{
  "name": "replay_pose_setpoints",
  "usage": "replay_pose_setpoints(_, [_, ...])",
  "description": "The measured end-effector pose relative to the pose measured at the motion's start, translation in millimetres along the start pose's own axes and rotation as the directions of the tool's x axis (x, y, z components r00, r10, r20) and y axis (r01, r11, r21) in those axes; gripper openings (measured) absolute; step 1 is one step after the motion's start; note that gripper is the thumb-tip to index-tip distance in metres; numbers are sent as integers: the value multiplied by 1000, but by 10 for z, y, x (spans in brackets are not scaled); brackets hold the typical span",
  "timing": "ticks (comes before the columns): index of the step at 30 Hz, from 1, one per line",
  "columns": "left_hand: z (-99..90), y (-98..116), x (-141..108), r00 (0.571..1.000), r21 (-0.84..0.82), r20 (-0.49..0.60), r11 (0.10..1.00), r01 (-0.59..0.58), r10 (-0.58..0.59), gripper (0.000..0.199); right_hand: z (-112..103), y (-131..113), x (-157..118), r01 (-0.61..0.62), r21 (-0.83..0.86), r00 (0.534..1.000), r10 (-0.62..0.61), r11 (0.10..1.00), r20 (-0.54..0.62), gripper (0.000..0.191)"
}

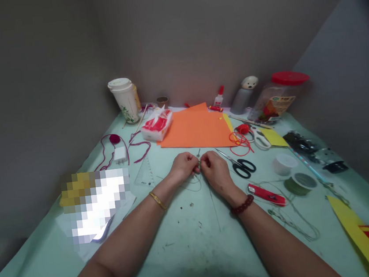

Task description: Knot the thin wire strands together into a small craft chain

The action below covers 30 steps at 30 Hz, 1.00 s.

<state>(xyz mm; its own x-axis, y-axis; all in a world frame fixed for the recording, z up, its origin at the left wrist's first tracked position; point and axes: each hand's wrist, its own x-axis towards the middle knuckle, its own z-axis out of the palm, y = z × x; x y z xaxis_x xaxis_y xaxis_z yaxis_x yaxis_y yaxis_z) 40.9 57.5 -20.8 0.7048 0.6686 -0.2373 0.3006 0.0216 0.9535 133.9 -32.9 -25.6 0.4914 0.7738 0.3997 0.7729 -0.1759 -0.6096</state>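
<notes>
The left hand (183,166) and right hand (215,169) meet closed, both pinching a thin cord (199,165), its short end pointing up and away.

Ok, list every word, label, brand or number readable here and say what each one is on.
Nothing can be read and quoted in this view.
Label on the red-lidded plastic jar: printed, too small to read.
White glue bottle: too small to read.
Tissue packet: red print, too blurred to read.
Clear plastic ruler: marks too fine to read.
Pixelated patch: hidden by the pixelation.
</notes>
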Motion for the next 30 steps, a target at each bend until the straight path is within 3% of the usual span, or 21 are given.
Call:
replay_pose_setpoints(7, [-48,10,-3,997,-10,75,1000,-8,8,9,-18,-1,1,-6,19,1000,6,1000,-1,11])
replay_pose_setpoints(30, [-24,-40,16,996,176,48,981,-78,71,10,-34,18,19,-43,64,998,41,997,45,9])
